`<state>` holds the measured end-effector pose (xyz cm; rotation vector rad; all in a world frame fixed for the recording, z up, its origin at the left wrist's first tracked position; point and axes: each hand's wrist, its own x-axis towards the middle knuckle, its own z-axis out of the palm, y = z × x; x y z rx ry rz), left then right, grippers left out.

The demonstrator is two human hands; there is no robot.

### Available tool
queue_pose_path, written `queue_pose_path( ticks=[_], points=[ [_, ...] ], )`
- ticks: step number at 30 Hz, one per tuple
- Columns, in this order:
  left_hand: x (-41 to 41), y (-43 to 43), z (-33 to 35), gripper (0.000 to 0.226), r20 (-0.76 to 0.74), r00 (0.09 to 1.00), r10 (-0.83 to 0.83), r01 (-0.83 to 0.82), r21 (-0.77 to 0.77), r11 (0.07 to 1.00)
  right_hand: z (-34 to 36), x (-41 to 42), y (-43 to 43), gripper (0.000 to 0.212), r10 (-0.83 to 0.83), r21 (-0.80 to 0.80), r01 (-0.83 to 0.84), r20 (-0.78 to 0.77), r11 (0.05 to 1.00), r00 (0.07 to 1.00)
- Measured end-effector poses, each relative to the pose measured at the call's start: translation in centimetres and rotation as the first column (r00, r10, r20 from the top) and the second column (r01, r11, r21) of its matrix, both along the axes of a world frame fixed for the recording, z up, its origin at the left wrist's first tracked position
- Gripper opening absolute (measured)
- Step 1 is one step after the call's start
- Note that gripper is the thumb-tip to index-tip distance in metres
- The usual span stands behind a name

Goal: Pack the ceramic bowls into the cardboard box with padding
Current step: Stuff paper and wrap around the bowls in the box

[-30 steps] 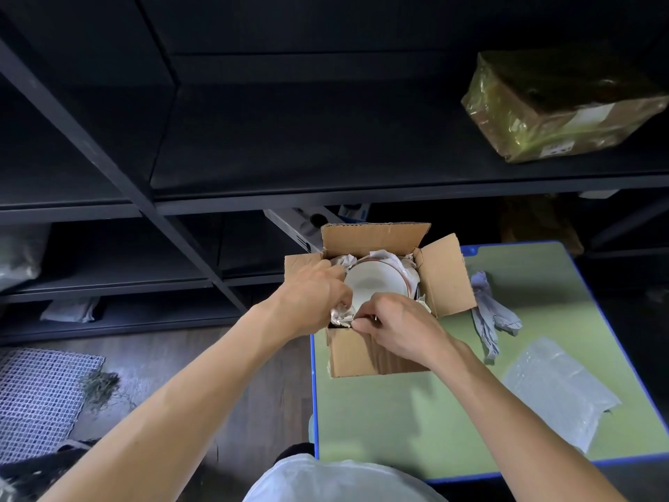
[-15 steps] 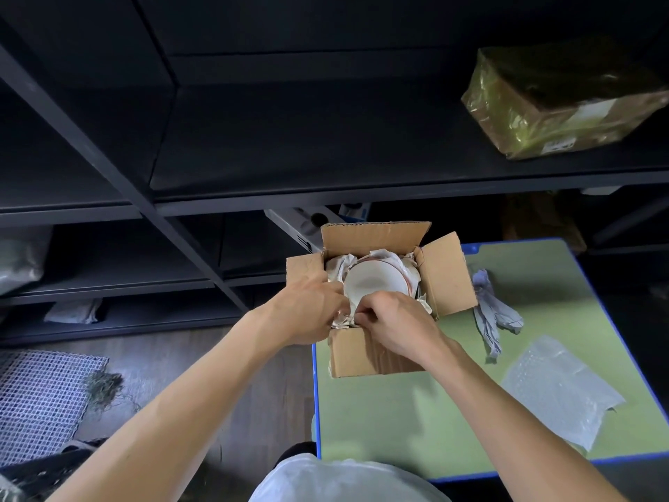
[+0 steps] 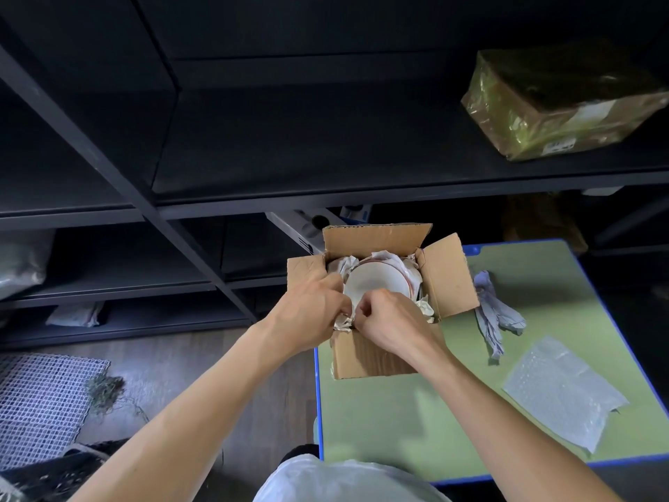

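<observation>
Nested in open brown cardboard box on green table: white round ceramic bowl, ringed by crumpled white paper padding. Right hand curled, pinching that padding at the near rim — left hand seemingly gripping it too, fingertips hidden.

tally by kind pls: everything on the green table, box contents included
cardboard box: 1
white bowl showing in it: 1 (any beneath are hidden)
crumpled paper packed round it: separate pieces can't be counted
bubble wrap sheet: 1
grey paper wad beside the box: 1
total: 4 countable
</observation>
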<state>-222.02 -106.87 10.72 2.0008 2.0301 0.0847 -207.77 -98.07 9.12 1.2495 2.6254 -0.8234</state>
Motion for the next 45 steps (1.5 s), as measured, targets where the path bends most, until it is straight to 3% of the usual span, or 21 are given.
queue_pose_path(
  ticks=[5, 10, 17, 20, 23, 27, 36, 40, 45],
  points=[
    [0.4, -0.1, -0.9, 0.024, -0.006, 0.996, 0.084, -0.083, 0.023, 0.996, -0.6, 0.6, -0.2, 0.014, 0.001, 0.1, 0.007, -0.085, 0.995, 0.996],
    [0.5, -0.5, -1.7, 0.009, 0.063, 0.984, 0.169, -0.177, 0.161, 0.971, -0.8, 0.9, -0.1, 0.011, 0.01, 0.105, 0.003, -0.119, 0.995, 0.993],
    [-0.1, -3.6, -2.4, 0.028, 0.047, 0.997, 0.066, -0.074, 0.219, 0.973, -0.6, 1.4, -0.6, 0.008, 0.033, 0.097, -0.017, -0.175, 0.995, 0.984],
    [-0.1, -4.4, -2.4, 0.034, -0.049, 0.998, 0.025, -0.014, 0.203, 0.979, -0.7, 1.7, -1.2, 0.009, 0.112, 0.155, -0.071, -0.276, 0.985, 0.955],
    [-0.2, -4.5, -2.4, 0.032, -0.054, 0.998, 0.033, -0.022, 0.19, 0.981, -0.7, 2.1, -2.3, 0.011, 0.274, 0.263, -0.193, -0.318, 0.945, 0.908],
    [-0.6, -3.6, -2.2, 0.027, -0.054, 0.997, 0.052, -0.044, 0.151, 0.988, -0.9, 3.1, -3.2, 0.027, 0.417, 0.346, -0.317, -0.268, 0.883, 0.869],
    [-1.2, -3.2, -1.7, 0.034, -0.033, 0.999, -0.027, 0.027, -0.008, 1.0, -0.8, 3.5, -2.3, 0.034, 0.395, 0.316, -0.336, -0.145, 0.887, 0.907],
    [-0.6, -3.0, -1.5, 0.047, -0.148, 0.985, -0.086, 0.081, -0.043, 0.996, -1.0, 3.0, -2.4, 0.04, 0.389, 0.308, -0.337, -0.125, 0.89, 0.913],
    [-0.3, -2.6, -1.4, 0.047, -0.195, 0.978, -0.067, 0.057, -0.055, 0.997, -0.9, 3.3, -2.4, 0.041, 0.389, 0.323, -0.334, -0.124, 0.886, 0.913]
  ],
)
